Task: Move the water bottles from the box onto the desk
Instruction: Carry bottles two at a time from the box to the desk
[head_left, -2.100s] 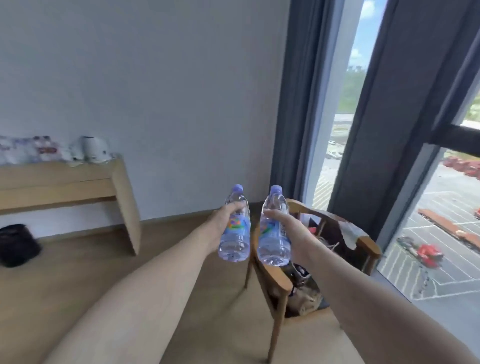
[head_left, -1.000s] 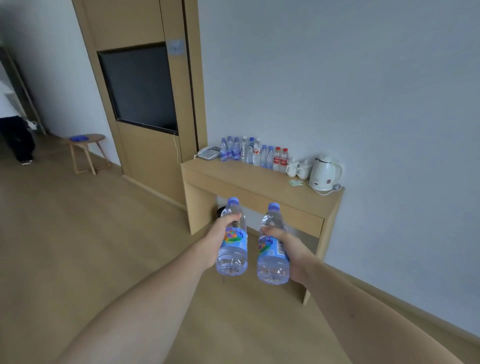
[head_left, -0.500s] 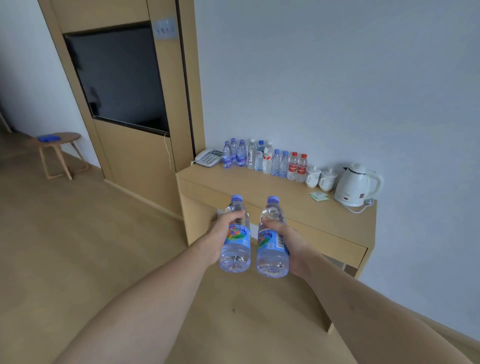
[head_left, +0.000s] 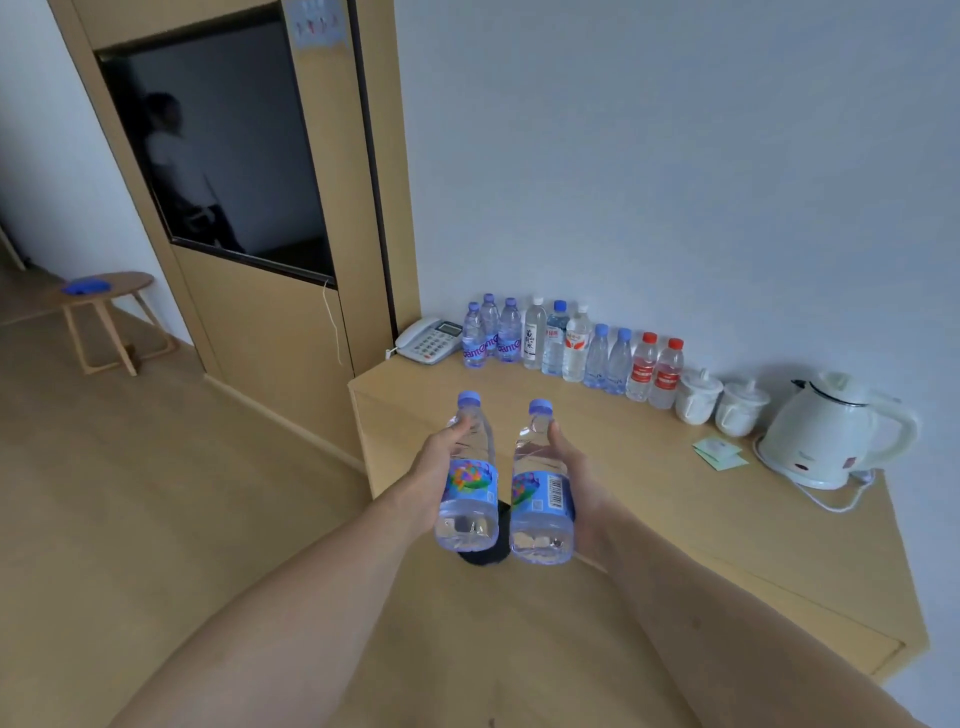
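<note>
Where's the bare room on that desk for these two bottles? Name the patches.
The desk is bare along its front half, from the left front corner below the telephone across to the green packets. Crowded: the wall edge, taken by the bottle row, two white cups and the kettle with its cord.

White electric kettle (head_left: 831, 431) at right end – two lidded white cups (head_left: 719, 402) just beside it, green sachets (head_left: 719, 453) in front. Corded telephone (head_left: 430, 340) by wall-mounted television (head_left: 218, 145). Round wooden stool (head_left: 106, 317) well apart, left.
</note>
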